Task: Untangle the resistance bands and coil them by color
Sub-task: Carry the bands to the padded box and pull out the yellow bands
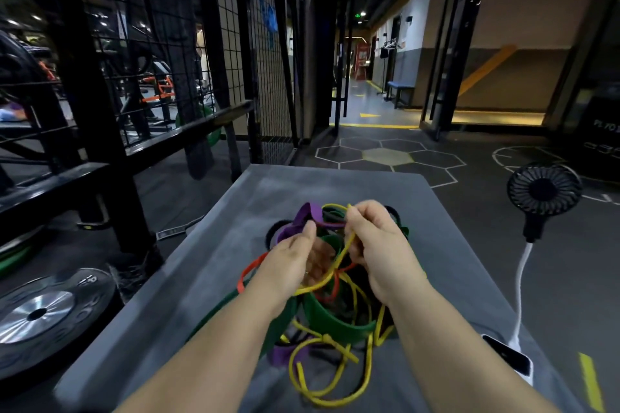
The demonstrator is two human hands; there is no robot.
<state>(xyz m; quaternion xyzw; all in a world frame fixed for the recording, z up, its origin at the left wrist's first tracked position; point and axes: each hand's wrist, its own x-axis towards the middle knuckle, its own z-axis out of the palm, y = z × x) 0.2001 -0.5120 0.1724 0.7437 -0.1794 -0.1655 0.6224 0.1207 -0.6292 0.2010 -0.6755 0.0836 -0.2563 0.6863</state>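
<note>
A tangle of resistance bands lies on a grey padded platform (pixel 188 265). It mixes thin yellow bands (pixel 335 379), a wide green band (pixel 339 322), a purple band (pixel 307 214), an orange-red band (pixel 250 270) and black bands (pixel 275 231). Both hands are raised over the pile's far half. My left hand (pixel 292 261) holds the purple band with its fingertips. My right hand (pixel 375 245) pinches a yellow band that runs down between the two hands. Part of the knot is hidden behind my palms.
A black fan (pixel 543 194) with a white cable stands on the floor at right, and a phone-like device (pixel 506 355) rests on the platform's right edge. Weight plates (pixel 43 312) lie at left beside a black rack (pixel 110 157) with a mesh fence.
</note>
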